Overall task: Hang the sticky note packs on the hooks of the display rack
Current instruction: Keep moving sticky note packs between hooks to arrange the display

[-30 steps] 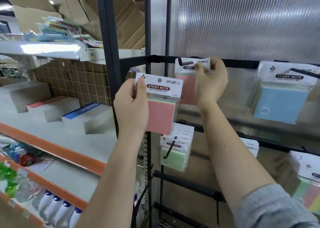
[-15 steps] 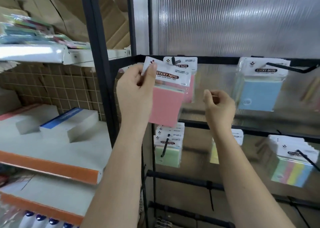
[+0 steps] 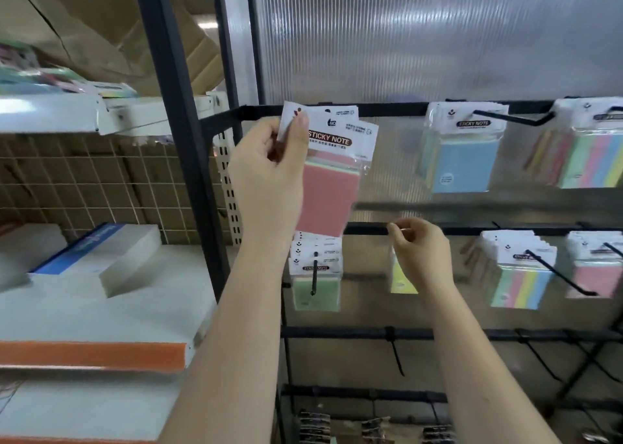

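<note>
Head view: left hand (image 3: 269,173) pinches the pink sticky note pack (image 3: 328,187) by its header card, now raised vs. a sec ago to the top rail (image 3: 387,109), overlapping the pack already hung there. Right hand (image 3: 419,251) has let go of that pack & dropped to the middle rail (image 3: 472,230), fingers loosely curled, holding nothing I can see. So prob. one pack done, this one's next, not yet on a hook.

held pink pack (image 3: 332,187): "STICKY NOTE" | hung blue pack (image 3: 463,153): "STICKY NOTE" | smaller print: unreadable
</note>
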A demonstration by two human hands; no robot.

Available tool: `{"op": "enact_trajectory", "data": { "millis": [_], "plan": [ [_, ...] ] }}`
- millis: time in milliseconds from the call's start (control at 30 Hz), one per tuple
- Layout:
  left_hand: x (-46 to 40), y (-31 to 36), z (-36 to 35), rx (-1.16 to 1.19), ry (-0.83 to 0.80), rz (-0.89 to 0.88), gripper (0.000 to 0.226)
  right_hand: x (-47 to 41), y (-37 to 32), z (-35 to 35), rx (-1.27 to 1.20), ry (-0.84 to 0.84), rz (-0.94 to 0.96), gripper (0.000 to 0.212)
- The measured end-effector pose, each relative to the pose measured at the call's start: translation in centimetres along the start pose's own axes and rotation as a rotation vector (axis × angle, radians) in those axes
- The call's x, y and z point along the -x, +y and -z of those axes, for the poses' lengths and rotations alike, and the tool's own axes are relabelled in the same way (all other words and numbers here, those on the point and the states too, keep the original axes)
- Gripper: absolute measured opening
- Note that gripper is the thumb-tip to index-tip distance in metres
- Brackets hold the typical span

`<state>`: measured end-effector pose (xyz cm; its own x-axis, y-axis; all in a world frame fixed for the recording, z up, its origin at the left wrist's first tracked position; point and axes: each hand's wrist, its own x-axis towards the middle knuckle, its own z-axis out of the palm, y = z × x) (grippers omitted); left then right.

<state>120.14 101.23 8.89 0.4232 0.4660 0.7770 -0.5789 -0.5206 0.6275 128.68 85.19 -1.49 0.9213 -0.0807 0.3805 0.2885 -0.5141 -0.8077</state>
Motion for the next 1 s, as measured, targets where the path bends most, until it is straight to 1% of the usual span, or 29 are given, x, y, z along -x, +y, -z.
{"op": "enact_trajectory", "data": {
  "millis": [33, 133, 267, 500, 667, 833, 933, 1000],
  "plan": [
    [-0.2, 0.2, -0.1, 0.002, 0.011, 0.003, 0.027, 0.3, 0.2, 0.1, 0.036, -0.006, -0.004, 0.021],
    [-0.6, 0.1, -0.6, 0.012, 0.044, 0.015, 0.029, 1.0, 0.8, 0.3, 0.107, -0.023, -0.026, 0.019],
    [-0.9, -0.6, -1.1, 0.039, 0.068, 0.030, 0.033, 1.6, 0.9, 0.5, 0.110, -0.028, -0.054, 0.019],
    [-1.5, -1.0, -1.8, -0.054, 0.107, 0.025, 0.034, 2.3, 1.2, 1.3, 0.124, -0.021, -0.064, 0.019],
    [-1.4, -2.1, -2.2, -0.071, 0.085, 0.037, 0.036, 2.5, 1.1, 1.6, 0.145, 0.003, -0.056, 0.020],
    [-2.2, -3.4, -3.0, -0.048, 0.008, 0.106, 0.034, 2.6, 0.9, 2.2, 0.181, 0.023, -0.043, 0.020],
    [-3.0, -4.3, -3.8, 0.043, -0.031, 0.188, 0.031, 2.6, 1.1, 2.7, 0.195, 0.043, -0.037, 0.020],
    [-3.3, -4.8, -4.2, 0.048, -0.030, 0.249, 0.030, 2.7, 1.2, 2.9, 0.195, 0.047, -0.031, 0.020]
  ]
}}
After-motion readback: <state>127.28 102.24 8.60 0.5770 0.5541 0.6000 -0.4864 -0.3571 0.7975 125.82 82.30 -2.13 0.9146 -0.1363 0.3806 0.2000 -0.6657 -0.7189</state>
